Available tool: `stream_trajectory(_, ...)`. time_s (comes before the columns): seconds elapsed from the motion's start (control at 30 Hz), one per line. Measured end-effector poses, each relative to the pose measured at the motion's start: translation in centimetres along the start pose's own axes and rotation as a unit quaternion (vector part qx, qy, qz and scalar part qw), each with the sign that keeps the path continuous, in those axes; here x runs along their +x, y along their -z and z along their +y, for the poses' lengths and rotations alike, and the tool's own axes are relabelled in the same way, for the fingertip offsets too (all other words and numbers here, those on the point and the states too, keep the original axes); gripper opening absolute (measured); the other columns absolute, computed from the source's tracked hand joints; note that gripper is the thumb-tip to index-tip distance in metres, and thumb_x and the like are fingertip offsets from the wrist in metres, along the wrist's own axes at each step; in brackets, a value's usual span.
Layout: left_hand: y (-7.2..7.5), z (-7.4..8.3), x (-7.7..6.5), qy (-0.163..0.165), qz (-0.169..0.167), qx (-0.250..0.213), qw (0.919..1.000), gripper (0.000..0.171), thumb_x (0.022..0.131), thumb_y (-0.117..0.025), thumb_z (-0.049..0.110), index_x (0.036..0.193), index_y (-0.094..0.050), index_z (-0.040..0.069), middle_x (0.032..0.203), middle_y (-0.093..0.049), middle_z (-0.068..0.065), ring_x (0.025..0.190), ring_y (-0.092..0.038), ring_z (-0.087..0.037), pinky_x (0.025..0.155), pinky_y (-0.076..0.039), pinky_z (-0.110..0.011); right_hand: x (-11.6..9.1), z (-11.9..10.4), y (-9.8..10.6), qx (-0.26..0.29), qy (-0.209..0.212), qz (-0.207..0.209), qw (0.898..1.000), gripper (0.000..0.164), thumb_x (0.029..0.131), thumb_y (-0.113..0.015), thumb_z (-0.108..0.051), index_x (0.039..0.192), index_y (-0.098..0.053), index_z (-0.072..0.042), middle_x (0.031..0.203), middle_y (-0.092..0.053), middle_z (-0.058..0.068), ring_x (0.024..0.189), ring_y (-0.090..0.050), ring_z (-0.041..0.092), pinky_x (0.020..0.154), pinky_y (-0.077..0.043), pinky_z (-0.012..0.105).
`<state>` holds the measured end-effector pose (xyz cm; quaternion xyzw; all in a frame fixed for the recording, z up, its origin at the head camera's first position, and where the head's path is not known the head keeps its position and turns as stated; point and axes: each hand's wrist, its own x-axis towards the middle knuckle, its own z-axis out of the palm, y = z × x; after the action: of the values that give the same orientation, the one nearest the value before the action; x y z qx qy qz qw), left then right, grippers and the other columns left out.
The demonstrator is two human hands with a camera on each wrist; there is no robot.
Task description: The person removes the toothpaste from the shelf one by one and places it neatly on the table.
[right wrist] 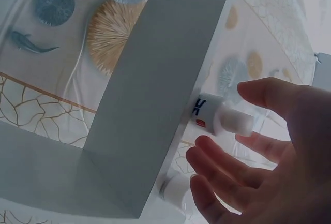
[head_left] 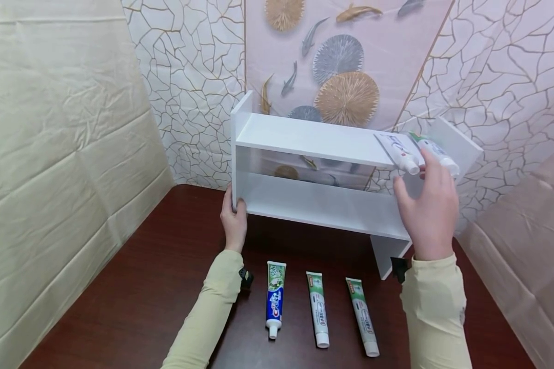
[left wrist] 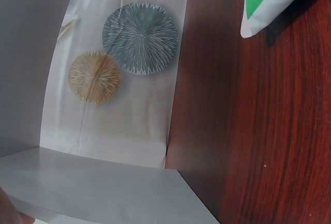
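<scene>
A white two-tier shelf (head_left: 304,202) stands against the back wall. My left hand (head_left: 234,220) grips its left side panel low down, thumb in front; in the left wrist view only a sliver of that hand (left wrist: 11,211) shows. On the top board, a white toothpaste tube (head_left: 399,154) and a green-and-white toothpaste tube (head_left: 436,151) lie side by side at the right end, caps toward me. My right hand (head_left: 429,210) is beside their caps, thumb and fingers spread. In the right wrist view, the white tube's cap (right wrist: 235,120) lies between thumb and fingers without a visible grip.
On the dark wood table (head_left: 134,287) in front of the shelf lie a blue-and-green toothpaste tube (head_left: 275,297) and two green-and-white tubes, one in the middle (head_left: 318,310) and one at the right (head_left: 362,318). Patterned cloth (head_left: 189,77) hangs behind; pale cloth (head_left: 64,128) covers the left side.
</scene>
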<state>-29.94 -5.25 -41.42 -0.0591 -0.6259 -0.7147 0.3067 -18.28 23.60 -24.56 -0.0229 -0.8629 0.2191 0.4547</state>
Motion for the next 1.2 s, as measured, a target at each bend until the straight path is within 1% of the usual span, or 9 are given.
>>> stream_trajectory(0.13,0.0,-0.1,0.0,-0.006,-0.001,0.001,1.0000,0.046,0.097,-0.046,0.003,0.144,-0.047,0.008,0.145,-0.049,-0.018,0.125,-0.050,-0.034,0.097,-0.043,-0.047,1.2,0.1,-0.7,-0.020,0.004,0.000,1.000,0.051,0.090,-0.065,-0.022,0.138,-0.053,-0.013,0.119,-0.057,0.026,0.106,-0.051,0.043,0.084,-0.037,0.056)
stream_trajectory(0.3,-0.1,-0.2,0.0,-0.010,-0.001,0.009,0.9999,0.046,0.097,-0.047,0.004,0.143,-0.047,0.007,0.143,-0.050,-0.018,0.124,-0.051,-0.034,0.096,-0.044,-0.046,2.2,0.3,-1.5,-0.034,-0.001,0.000,0.999,0.039,0.091,-0.065,-0.025,0.125,-0.062,-0.007,0.117,-0.055,0.026,0.102,-0.047,0.044,0.085,-0.034,0.055)
stream_trajectory(0.43,-0.1,-0.2,0.0,-0.011,0.000,0.010,0.9999,0.046,0.097,-0.047,0.004,0.143,-0.047,0.006,0.143,-0.050,-0.019,0.124,-0.051,-0.034,0.096,-0.043,-0.046,2.2,0.4,-1.9,-0.038,-0.002,0.010,0.999,0.034,0.092,-0.063,-0.025,0.118,-0.065,-0.004,0.113,-0.055,0.025,0.100,-0.046,0.044,0.084,-0.034,0.054)
stream_trajectory(0.57,-0.1,-0.1,0.0,-0.006,0.001,0.008,1.0000,0.046,0.097,-0.046,0.003,0.143,-0.047,0.007,0.144,-0.049,-0.019,0.123,-0.051,-0.034,0.096,-0.043,-0.047,2.1,0.3,-2.0,-0.040,-0.005,0.021,0.999,0.032,0.092,-0.061,-0.025,0.116,-0.064,-0.002,0.108,-0.056,0.026,0.097,-0.046,0.044,0.083,-0.034,0.052)
stream_trajectory(0.73,0.0,-0.2,0.2,0.001,0.000,0.005,1.0000,0.047,0.097,-0.046,0.003,0.143,-0.047,0.008,0.144,-0.049,-0.019,0.123,-0.051,-0.034,0.098,-0.043,-0.048,1.9,0.3,-2.2,-0.033,-0.006,0.033,0.999,0.030,0.092,-0.060,-0.022,0.112,-0.064,0.000,0.108,-0.065,0.027,0.093,-0.053,0.044,0.079,-0.037,0.053)
stream_trajectory(0.87,-0.1,-0.1,0.0,-0.002,0.004,0.007,1.0000,0.047,0.097,-0.046,0.002,0.143,-0.047,0.006,0.143,-0.050,-0.019,0.120,-0.052,-0.032,0.095,-0.043,-0.045,1.7,0.4,-2.1,-0.017,-0.006,0.037,0.999,0.028,0.091,-0.059,-0.021,0.107,-0.063,0.002,0.110,-0.068,0.024,0.092,-0.056,0.043,0.075,-0.037,0.052)
stream_trajectory(0.93,-0.1,0.0,-0.1,-0.007,0.006,0.010,0.9999,0.046,0.096,-0.046,0.002,0.143,-0.047,0.005,0.142,-0.051,-0.019,0.119,-0.052,-0.032,0.094,-0.044,-0.044,1.5,0.5,-1.9,-0.013,-0.010,0.037,0.999,0.028,0.091,-0.058,-0.021,0.106,-0.063,0.002,0.109,-0.069,0.024,0.090,-0.058,0.043,0.070,-0.036,0.049)
stream_trajectory(1.1,-0.1,0.2,-0.2,-0.015,0.009,0.013,0.9998,0.046,0.096,-0.046,0.000,0.142,-0.047,0.003,0.141,-0.051,-0.021,0.115,-0.053,-0.034,0.091,-0.045,-0.044,1.0,0.7,-1.6,-0.018,-0.016,0.039,0.999,0.026,0.089,-0.057,-0.020,0.105,-0.062,0.001,0.099,-0.070,0.027,0.073,-0.059,0.042,0.058,-0.030,0.040)
stream_trajectory(1.2,-0.1,0.4,-0.2,-0.015,0.009,0.015,0.9997,0.046,0.096,-0.046,0.000,0.142,-0.047,0.003,0.141,-0.051,-0.021,0.114,-0.053,-0.033,0.090,-0.044,-0.042,0.7,0.7,-1.2,-0.016,-0.013,0.042,0.999,0.025,0.088,-0.058,-0.020,0.104,-0.062,-0.001,0.089,-0.070,0.028,0.065,-0.055,0.042,0.056,-0.029,0.041)
